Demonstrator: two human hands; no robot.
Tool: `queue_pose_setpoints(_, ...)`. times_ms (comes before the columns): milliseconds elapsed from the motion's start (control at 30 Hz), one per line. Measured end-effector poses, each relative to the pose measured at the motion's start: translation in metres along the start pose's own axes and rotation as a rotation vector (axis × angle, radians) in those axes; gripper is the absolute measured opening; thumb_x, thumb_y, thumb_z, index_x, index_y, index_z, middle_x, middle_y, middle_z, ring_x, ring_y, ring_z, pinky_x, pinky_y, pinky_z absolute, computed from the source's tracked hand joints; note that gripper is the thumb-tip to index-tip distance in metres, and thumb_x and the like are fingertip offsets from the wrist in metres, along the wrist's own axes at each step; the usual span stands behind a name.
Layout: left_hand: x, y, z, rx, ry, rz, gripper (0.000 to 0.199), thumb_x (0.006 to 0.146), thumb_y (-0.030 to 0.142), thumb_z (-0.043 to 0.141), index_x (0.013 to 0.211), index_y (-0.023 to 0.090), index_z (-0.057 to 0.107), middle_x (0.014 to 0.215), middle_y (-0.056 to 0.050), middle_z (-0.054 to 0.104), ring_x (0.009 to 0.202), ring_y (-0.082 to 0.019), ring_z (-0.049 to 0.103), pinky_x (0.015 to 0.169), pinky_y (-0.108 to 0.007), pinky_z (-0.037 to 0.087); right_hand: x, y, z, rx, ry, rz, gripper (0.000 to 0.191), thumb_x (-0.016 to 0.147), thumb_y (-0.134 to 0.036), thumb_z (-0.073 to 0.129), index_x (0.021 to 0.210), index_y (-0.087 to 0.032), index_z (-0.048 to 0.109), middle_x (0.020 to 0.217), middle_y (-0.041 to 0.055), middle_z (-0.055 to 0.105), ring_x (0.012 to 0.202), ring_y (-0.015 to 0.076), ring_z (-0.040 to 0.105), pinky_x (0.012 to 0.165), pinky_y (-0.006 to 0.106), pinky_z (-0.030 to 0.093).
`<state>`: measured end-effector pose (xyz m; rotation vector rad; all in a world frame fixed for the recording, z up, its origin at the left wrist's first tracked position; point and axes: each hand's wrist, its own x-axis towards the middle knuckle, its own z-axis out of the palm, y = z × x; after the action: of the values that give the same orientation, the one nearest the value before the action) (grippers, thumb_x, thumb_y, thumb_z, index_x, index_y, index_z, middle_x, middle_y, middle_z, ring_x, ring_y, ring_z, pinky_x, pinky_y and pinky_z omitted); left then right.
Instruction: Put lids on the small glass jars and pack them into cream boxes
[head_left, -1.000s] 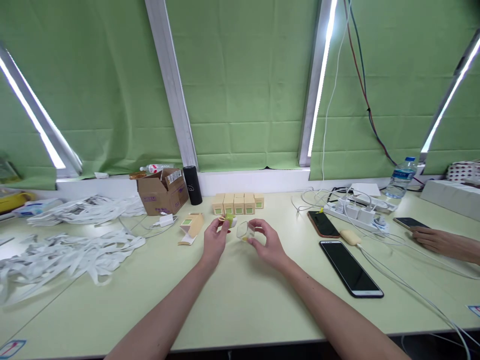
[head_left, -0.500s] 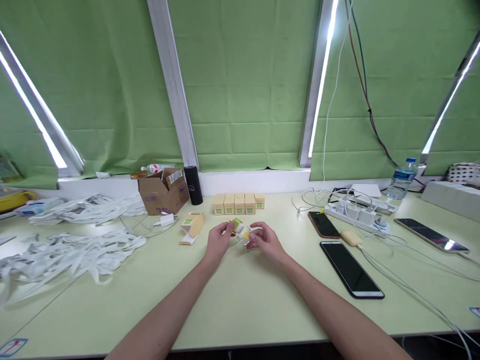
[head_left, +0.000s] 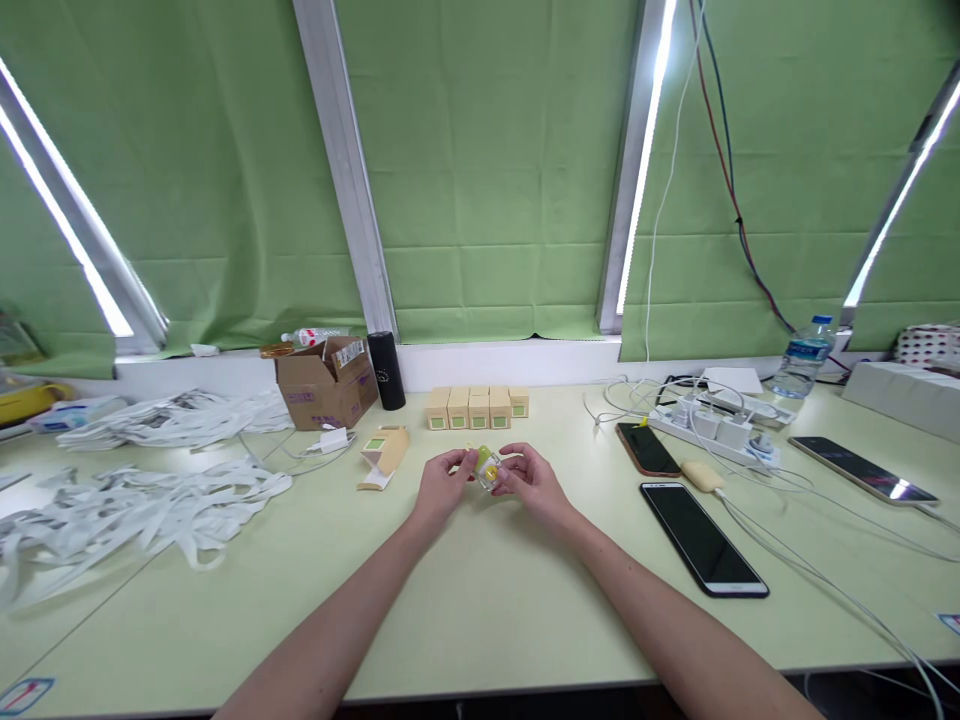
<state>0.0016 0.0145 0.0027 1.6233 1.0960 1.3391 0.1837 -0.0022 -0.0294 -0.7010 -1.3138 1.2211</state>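
Note:
Above the middle of the table, my left hand (head_left: 445,484) pinches a small light-green piece (head_left: 482,456). My right hand (head_left: 534,484) has its fingers closed on a small clear plastic case (head_left: 489,474) with something yellow in it. The green piece and the case meet between my fingertips; whether one sits inside the other I cannot tell. Left of my hands lies an opened tan carton (head_left: 385,456) with a green square on it. Behind them stands a row of several small tan boxes (head_left: 478,408) with green squares on their fronts.
White straps (head_left: 150,505) spread over the left side, with a brown cardboard box (head_left: 326,385) and a black cylinder (head_left: 386,370) behind. On the right lie phones (head_left: 703,540), a power strip (head_left: 716,435) with tangled cables, and a water bottle (head_left: 802,358).
My left hand has brought the green piece right and slightly down, against the clear case. Before, a gap showed between them. My right hand has hardly moved.

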Motion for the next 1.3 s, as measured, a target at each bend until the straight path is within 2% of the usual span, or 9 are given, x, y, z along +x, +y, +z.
queue_pose_setpoints(367,0.001,-0.002,-0.001,0.026,0.005,-0.024,0.057,0.074,0.074,0.071,0.074,0.017,0.075,0.075,-0.008,0.074,0.071,-0.024,0.066,0.066,-0.033,0.054,0.001,0.003,-0.001,0.003,0.007,-0.007,0.053,0.079,-0.054,0.082,0.112,-0.024,0.054,0.091,0.0024,0.070,0.081,0.0206,0.074,0.080,0.042,0.064)
queue_pose_setpoints(733,-0.002,-0.001,0.001,0.017,-0.031,0.000,0.051,0.078,0.068,0.071,0.073,0.018,0.076,0.073,-0.007,0.073,0.073,-0.023,0.066,0.069,-0.033,0.055,0.001,0.003,0.000,0.008,0.023,-0.008,0.054,0.077,-0.055,0.084,0.112,-0.024,0.056,0.093,0.0025,0.069,0.085,0.0222,0.075,0.083,0.045,0.064)
queue_pose_setpoints(867,-0.002,-0.006,0.001,-0.106,-0.044,-0.023,0.060,0.082,0.071,0.066,0.095,0.014,0.078,0.092,-0.013,0.076,0.082,-0.024,0.068,0.068,-0.034,0.057,0.002,0.002,-0.001,0.025,0.031,0.001,0.056,0.075,-0.055,0.085,0.112,-0.024,0.057,0.095,0.0039,0.070,0.086,0.0228,0.075,0.086,0.048,0.064)
queue_pose_setpoints(967,-0.003,-0.008,-0.001,-0.182,-0.015,-0.033,0.062,0.085,0.068,0.066,0.113,0.013,0.072,0.101,-0.014,0.074,0.091,-0.024,0.067,0.070,-0.034,0.058,0.003,0.000,-0.002,0.058,0.078,0.002,0.059,0.073,-0.055,0.087,0.112,-0.023,0.057,0.096,0.0044,0.071,0.089,0.0235,0.076,0.089,0.050,0.064)
queue_pose_setpoints(1067,-0.005,-0.006,-0.003,-0.207,-0.030,-0.025,0.057,0.087,0.062,0.068,0.120,0.016,0.063,0.100,-0.013,0.073,0.097,-0.024,0.068,0.076,-0.035,0.059,0.004,-0.001,-0.003,0.095,0.143,-0.007,0.061,0.072,-0.055,0.088,0.114,-0.023,0.056,0.098,0.0049,0.071,0.092,0.0239,0.075,0.094,0.052,0.062)
queue_pose_setpoints(1167,-0.008,-0.005,-0.002,-0.198,-0.092,0.005,0.056,0.085,0.052,0.074,0.127,0.021,0.054,0.106,-0.012,0.074,0.105,-0.025,0.068,0.083,-0.037,0.057,0.004,-0.002,-0.004,0.122,0.180,-0.016,0.064,0.072,-0.054,0.089,0.118,-0.024,0.055,0.101,0.0045,0.070,0.094,0.0238,0.076,0.100,0.054,0.060)
queue_pose_setpoints(1300,-0.012,-0.005,0.004,-0.129,-0.154,0.055,0.065,0.082,0.039,0.079,0.138,0.025,0.048,0.113,-0.011,0.072,0.111,-0.025,0.067,0.092,-0.038,0.055,0.001,-0.006,-0.003,0.120,0.143,-0.002,0.068,0.074,-0.050,0.088,0.127,-0.028,0.052,0.107,0.0046,0.070,0.096,0.0235,0.076,0.103,0.054,0.058)
